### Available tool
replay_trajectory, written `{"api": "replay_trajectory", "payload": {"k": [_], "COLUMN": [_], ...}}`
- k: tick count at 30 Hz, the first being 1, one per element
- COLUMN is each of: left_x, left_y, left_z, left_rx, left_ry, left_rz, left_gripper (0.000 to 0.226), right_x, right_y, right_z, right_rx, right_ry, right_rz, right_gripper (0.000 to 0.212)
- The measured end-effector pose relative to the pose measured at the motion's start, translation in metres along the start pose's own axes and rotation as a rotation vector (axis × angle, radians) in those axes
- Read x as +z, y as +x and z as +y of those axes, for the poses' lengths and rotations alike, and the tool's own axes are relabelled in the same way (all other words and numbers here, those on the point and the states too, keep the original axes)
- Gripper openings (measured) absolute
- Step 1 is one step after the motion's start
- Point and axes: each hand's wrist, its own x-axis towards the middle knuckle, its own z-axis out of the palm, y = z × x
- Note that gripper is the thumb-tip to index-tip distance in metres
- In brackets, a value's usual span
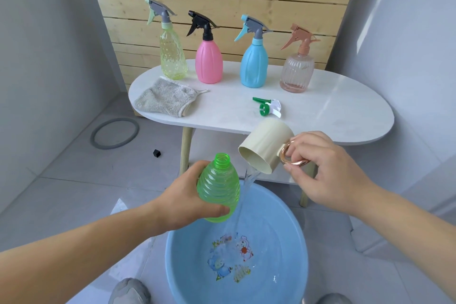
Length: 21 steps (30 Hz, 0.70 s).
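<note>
Left hand (182, 195) grips green bottle (218, 187) upright, neck up.

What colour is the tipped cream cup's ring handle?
Shiny rose gold, the ring handle of the cream plastic cup; head view shows it.

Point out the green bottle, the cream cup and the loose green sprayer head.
green bottle (218, 187): head view, on its ribbed body.
cream cup (267, 140): head view, on its outer side wall.
green sprayer head (265, 106): head view, on its screw collar.
</note>
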Motion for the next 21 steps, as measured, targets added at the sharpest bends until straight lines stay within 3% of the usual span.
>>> {"api": "replay_trajectory", "payload": {"k": [9,17,21], "left_x": [0.004,0.005,0.004], "left_y": [0.003,0.005,0.007], "left_z": [0.015,0.023,0.026], "left_rx": [0.014,0.024,0.031], "left_ry": [-0.007,-0.023,-0.035], "left_rz": [0.002,0.006,0.011], "left_gripper": [0.069,0.072,0.076], "right_x": [-0.01,-0.012,-0.012], "right_y": [0.0,0.001,0.003], "right_z": [0.011,0.016,0.014], "right_rx": [-0.212,-0.148,0.018], "right_ry": [-0.173,-0.106,-0.01], "right_rz": [-0.052,-0.023,0.013], "right_gripper": [0.015,0.022,0.017]}}
